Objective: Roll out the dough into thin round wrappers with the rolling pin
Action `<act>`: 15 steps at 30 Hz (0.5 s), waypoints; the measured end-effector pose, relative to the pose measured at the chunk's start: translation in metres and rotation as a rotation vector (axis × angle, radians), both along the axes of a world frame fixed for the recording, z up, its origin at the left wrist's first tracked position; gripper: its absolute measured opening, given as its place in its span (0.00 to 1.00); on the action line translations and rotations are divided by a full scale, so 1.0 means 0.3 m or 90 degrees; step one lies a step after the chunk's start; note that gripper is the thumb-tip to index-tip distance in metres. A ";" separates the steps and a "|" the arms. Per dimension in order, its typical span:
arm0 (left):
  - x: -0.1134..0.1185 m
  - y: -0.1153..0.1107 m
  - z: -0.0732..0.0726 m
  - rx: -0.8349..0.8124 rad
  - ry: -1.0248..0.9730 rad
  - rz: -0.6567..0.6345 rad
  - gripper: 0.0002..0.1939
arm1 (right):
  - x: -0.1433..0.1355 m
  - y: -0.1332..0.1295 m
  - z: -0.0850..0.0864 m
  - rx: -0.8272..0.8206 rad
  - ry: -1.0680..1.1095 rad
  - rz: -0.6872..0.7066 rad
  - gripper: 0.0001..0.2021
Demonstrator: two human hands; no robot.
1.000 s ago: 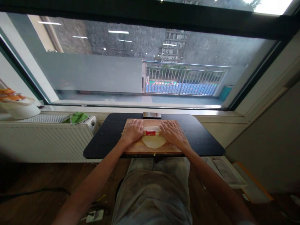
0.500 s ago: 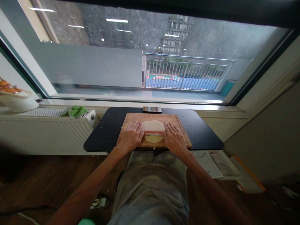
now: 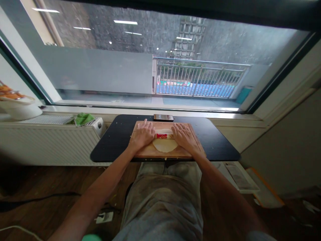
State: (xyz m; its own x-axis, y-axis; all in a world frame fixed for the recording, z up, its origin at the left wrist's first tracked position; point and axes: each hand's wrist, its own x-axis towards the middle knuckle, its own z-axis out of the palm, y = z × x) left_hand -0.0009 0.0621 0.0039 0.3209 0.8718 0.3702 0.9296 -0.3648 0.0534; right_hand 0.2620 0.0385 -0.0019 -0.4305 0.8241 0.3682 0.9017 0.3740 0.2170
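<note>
A thin, pale yellow sheet of dough (image 3: 165, 146) lies flat on the wooden cutting board (image 3: 147, 154). Across it rests a rolling pin (image 3: 164, 136) with a red printed label around its middle; its ends are hidden under my hands. My left hand (image 3: 143, 134) presses on the left end, fingers stretched forward and lying flat. On the right end lies my right hand (image 3: 183, 135), likewise flat with the fingers extended. Part of the dough shows beyond the pin, the rest on my side of it.
The board sits on a black table (image 3: 110, 144) with small crumbs on it. A phone-like flat object (image 3: 163, 117) lies at its back edge. To the left, a radiator (image 3: 55, 142) carries a green cloth (image 3: 84, 119). A power strip (image 3: 104, 217) with cables lies on the floor.
Both hands and the rolling pin have moved forward, away from me, over the dough. The pin's label has turned, and more dough shows on the near side.
</note>
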 end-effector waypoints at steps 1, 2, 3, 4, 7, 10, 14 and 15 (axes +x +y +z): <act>0.005 0.020 0.007 0.006 -0.003 0.006 0.28 | -0.003 0.016 0.007 -0.003 0.000 -0.005 0.27; 0.009 0.039 0.013 0.014 -0.004 0.010 0.28 | -0.007 0.033 0.015 -0.008 0.003 -0.015 0.27; 0.013 0.057 0.019 0.019 -0.005 0.016 0.27 | -0.014 0.050 0.024 -0.014 0.011 -0.034 0.27; 0.017 0.074 0.024 0.021 -0.007 0.023 0.27 | -0.020 0.068 0.034 -0.019 0.024 -0.053 0.27; 0.027 0.111 0.036 0.015 -0.009 0.046 0.27 | -0.037 0.121 0.059 -0.024 0.068 -0.117 0.26; 0.036 0.136 0.047 -0.006 -0.003 0.059 0.28 | -0.048 0.173 0.081 -0.043 0.075 -0.144 0.25; 0.046 0.166 0.056 -0.036 0.005 0.056 0.29 | -0.056 0.238 0.108 -0.130 0.061 -0.162 0.26; 0.048 0.173 0.056 -0.038 0.008 0.054 0.29 | -0.057 0.253 0.114 -0.154 0.062 -0.168 0.27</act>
